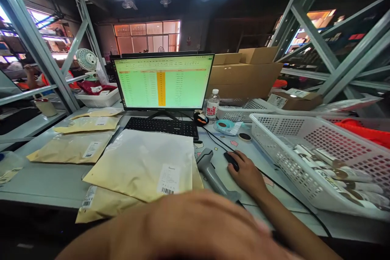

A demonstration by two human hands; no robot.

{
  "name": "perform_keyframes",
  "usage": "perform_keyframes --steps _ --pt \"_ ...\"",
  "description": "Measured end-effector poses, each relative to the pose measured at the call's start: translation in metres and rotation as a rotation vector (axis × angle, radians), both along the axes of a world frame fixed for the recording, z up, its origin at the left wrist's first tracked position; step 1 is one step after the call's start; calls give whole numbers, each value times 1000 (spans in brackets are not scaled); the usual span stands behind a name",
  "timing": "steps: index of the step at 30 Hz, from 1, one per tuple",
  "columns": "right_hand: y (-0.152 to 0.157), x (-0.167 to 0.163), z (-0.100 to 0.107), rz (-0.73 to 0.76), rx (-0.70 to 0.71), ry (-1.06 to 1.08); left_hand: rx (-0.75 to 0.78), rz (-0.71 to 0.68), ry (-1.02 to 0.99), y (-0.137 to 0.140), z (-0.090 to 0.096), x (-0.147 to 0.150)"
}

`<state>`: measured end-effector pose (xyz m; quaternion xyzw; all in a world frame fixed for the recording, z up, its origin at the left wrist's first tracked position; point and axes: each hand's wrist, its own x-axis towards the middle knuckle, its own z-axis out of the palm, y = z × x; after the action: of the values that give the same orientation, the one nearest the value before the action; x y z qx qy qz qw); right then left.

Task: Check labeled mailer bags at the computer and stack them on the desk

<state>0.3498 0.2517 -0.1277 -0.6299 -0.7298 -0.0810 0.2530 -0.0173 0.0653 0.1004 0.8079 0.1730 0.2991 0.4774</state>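
My right hand (246, 172) rests over a black computer mouse (232, 161), its fingers curved round it. Close to the camera, my left hand (195, 221) is large and blurred at the bottom, so its fingers cannot be made out. Just past it lies a pale padded mailer (140, 162) with a barcode label, overlapping another mailer (106, 203). A grey barcode scanner (213, 172) lies on the desk between the mailers and the mouse. The black keyboard (161, 126) sits in front of a monitor (170, 81) showing a spreadsheet.
More mailers (73, 146) lie at the left. A white plastic basket (274, 162) of wrapped rolls stands at the right. A water bottle (212, 105), blue tape roll (224, 125) and cardboard boxes (243, 77) are behind. The mouse cable (292, 197) crosses the desk; metal posts (39, 40) flank it.
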Motion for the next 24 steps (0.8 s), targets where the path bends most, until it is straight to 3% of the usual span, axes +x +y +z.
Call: perform_keyframes --steps 2,4,6,9,11,14,19,24 --pt "-1 0 0 -10 -12 2 81 -35 -170 22 4 7" --pt "-1 -1 0 -23 -28 2 169 40 -136 54 6 10" --pt "-2 -2 1 -38 -35 -1 261 199 47 94 4 11" --pt "-4 -3 3 -49 -38 -10 434 442 486 164 -8 16" --pt "-5 -5 5 -53 -39 -16 503 543 764 209 -26 21" --pt "-8 -8 8 -66 -53 -15 474 590 966 259 -60 27" --pt "-11 -11 12 -70 -83 1 487 571 1078 291 -107 38" --pt "-10 -9 12 -62 -81 -1 491 550 1105 304 -127 49"
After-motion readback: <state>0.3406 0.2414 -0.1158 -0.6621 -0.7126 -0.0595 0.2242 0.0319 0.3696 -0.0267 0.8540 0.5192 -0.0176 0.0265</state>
